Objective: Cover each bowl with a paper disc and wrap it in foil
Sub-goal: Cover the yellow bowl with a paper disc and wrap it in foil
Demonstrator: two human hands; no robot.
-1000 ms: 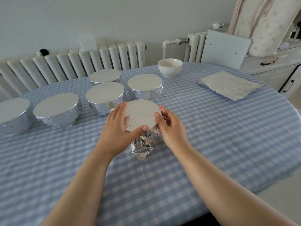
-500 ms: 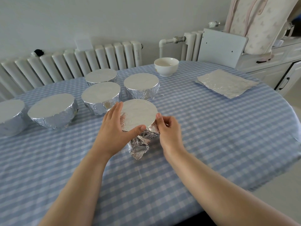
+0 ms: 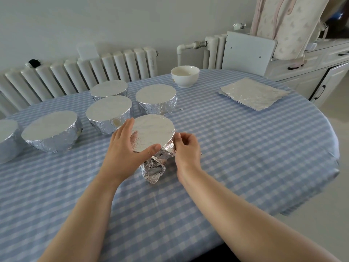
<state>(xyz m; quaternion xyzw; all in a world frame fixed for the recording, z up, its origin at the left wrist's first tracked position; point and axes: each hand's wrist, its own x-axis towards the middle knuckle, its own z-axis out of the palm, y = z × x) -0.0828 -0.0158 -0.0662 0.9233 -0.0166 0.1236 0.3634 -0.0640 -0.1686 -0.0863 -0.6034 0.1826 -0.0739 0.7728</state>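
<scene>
Hands folding foil on my current bowl.
Left hand (image 3: 122,148) grips the bowl (image 3: 153,135) rim at 9 o'clock; right hand (image 3: 186,148) pinches loose foil (image 3: 154,170) at 3 o'clock, nearer it.

Soft, even daylight fills the scene, bright with faint shadows under the foil-wrapped bowls (image 3: 108,116). Mild glare sits on the foil sheets (image 3: 253,93) at far right. Wide-angle distortion bows the table (image 3: 264,148) edge and the radiator (image 3: 79,72); the near forearms look slightly blurred.
</scene>
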